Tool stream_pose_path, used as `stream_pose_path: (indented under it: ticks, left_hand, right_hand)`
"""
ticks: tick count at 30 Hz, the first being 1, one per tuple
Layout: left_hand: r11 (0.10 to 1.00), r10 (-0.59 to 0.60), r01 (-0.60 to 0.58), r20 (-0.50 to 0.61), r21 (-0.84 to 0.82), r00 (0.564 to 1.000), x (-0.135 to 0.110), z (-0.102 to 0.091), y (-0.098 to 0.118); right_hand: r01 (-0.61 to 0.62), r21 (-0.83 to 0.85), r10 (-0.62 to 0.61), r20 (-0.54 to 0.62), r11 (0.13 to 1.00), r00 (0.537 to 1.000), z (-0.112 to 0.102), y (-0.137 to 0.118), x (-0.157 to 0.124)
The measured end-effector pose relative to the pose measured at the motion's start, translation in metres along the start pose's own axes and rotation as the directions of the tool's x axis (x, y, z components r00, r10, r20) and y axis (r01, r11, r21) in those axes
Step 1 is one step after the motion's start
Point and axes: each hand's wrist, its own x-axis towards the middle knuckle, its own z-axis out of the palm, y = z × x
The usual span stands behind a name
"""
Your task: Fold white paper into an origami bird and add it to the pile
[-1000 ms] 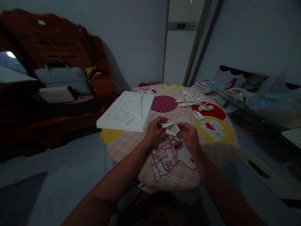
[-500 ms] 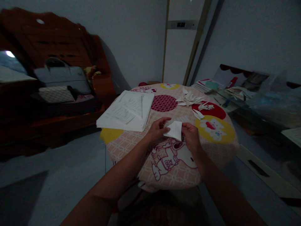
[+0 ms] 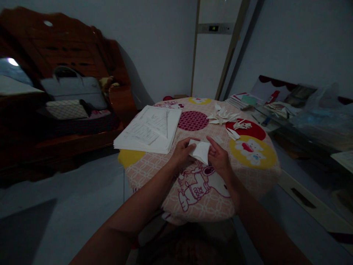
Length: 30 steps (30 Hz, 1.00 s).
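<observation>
I see a round table under a pink patterned cloth with a cartoon dog and red and yellow discs [image 3: 154,173], standing in a dim room with pale walls and a dark carved wooden bench [image 3: 55,121] that carries a grey handled bag [image 3: 74,90]. On the cloth lie a thick stack of printed white sheets [image 3: 150,129] and several small folded white paper figures [image 3: 222,116]. My left hand [image 3: 182,152] and right hand [image 3: 219,158] pinch a small folded white paper piece [image 3: 201,151] between them, just above the cloth near the table's middle, right forefinger raised.
</observation>
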Motion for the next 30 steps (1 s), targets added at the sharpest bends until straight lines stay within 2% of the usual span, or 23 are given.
stream_pose_path:
  ticks: [4, 7, 14, 20, 23, 28, 30]
  left_hand:
    - [0.999, -0.038, 0.038, -0.017, -0.009, 0.999, 0.000, -0.001, 0.001]
    - [0.999, -0.040, 0.040, 0.009, 0.015, 0.999, 0.000, -0.003, 0.001]
    - [0.997, -0.066, 0.067, 0.044, -0.026, 0.997, 0.001, -0.005, 0.007]
    - [0.996, -0.086, 0.086, 0.094, 0.001, 0.992, 0.000, -0.005, 0.014]
    - [0.994, -0.105, 0.105, 0.070, 0.003, 0.992, -0.001, -0.003, 0.013]
    - [0.986, -0.165, 0.165, 0.015, -0.012, 0.986, -0.001, 0.000, 0.011]
    - [0.986, -0.163, 0.164, 0.018, -0.012, 0.986, -0.001, -0.001, 0.010]
  right_hand:
    - [0.217, -0.255, -0.208, 0.061, 0.942, 0.976, -0.004, -0.003, -0.003]
    - [0.318, -0.323, -0.308, 0.083, 0.891, 0.948, -0.007, -0.004, -0.004]
    - [0.283, -0.242, -0.287, 0.018, 0.928, 0.958, -0.008, -0.002, 0.000]
    - [0.328, -0.290, -0.320, 0.075, 0.899, 0.944, -0.010, 0.001, 0.000]
    - [0.399, -0.405, -0.395, 0.097, 0.823, 0.913, -0.010, -0.001, -0.002]
    - [0.564, -0.600, -0.575, 0.201, 0.568, 0.793, -0.007, -0.007, -0.004]
    - [0.597, -0.613, -0.590, 0.249, 0.518, 0.768, -0.006, -0.007, -0.004]
